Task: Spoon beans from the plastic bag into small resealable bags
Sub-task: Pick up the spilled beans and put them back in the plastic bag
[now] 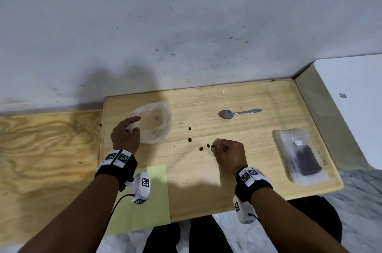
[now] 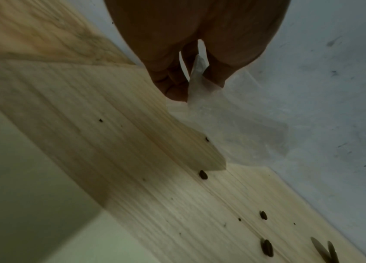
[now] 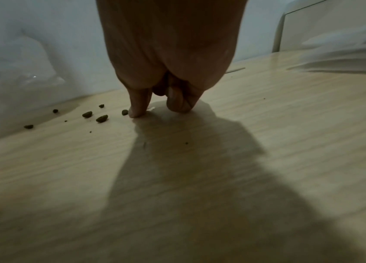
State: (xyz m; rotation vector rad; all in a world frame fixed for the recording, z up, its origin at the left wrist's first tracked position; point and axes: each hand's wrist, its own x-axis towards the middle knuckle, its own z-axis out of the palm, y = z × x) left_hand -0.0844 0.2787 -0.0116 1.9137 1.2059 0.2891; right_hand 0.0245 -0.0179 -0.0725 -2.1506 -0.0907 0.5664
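Observation:
On the wooden board (image 1: 248,180) lies a crumpled clear plastic bag (image 1: 159,128), its mouth open. My left hand (image 1: 133,126) pinches the bag's near rim; the left wrist view shows the hand (image 2: 196,83) holding a fold of the plastic bag (image 2: 233,128) between thumb and fingers. Several loose beans (image 1: 189,139) are scattered mid-board. My right hand (image 1: 217,146) has its fingers curled, index tip and thumb down on the board; one bean (image 3: 125,112) lies just beside the index fingertip (image 3: 136,110), and nothing shows between finger and thumb. A metal spoon (image 1: 237,112) lies farther back, untouched.
A small resealable bag (image 1: 299,155) holding dark beans lies flat at the board's right edge. A pale green sheet (image 1: 148,201) overlaps the near left corner. Plywood (image 1: 47,149) lies to the left, a white box (image 1: 351,97) to the right, a wall behind.

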